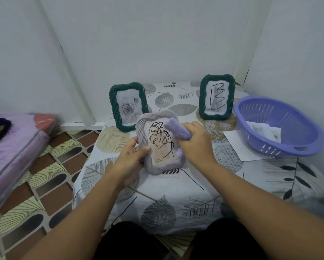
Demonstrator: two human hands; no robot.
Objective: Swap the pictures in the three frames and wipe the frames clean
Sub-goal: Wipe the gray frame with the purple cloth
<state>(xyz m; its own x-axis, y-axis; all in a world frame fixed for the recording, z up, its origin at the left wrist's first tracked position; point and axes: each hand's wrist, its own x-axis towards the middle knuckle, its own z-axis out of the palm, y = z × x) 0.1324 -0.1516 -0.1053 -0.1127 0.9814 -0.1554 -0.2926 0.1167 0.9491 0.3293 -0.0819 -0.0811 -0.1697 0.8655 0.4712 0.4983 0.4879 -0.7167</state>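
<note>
Currently, item: lilac frame (158, 141), being wiped over the table (176, 194).

Head view: the left hand (131, 158) is clasping the frame's 9 o'clock edge, thumb pressed on the front rim and fingers curled behind; the right hand (195, 143) is closing round a rolled purple cloth (177, 129) and pressing it on the glass at about 2 o'clock. The frame is tilting back, its foot near or on the tablecloth at table centre, a leaf drawing showing inside. Two green frames (128, 106) (216, 96) are standing upright at 11 and 1 o'clock; a purple basket (281, 126) with loose papers (238, 145) is sitting at 2 o'clock. Handling, by judgement: light, rigid, ribbed rim giving good purchase; pane probably breakable and smear-prone, so hold by the side edges.
</note>
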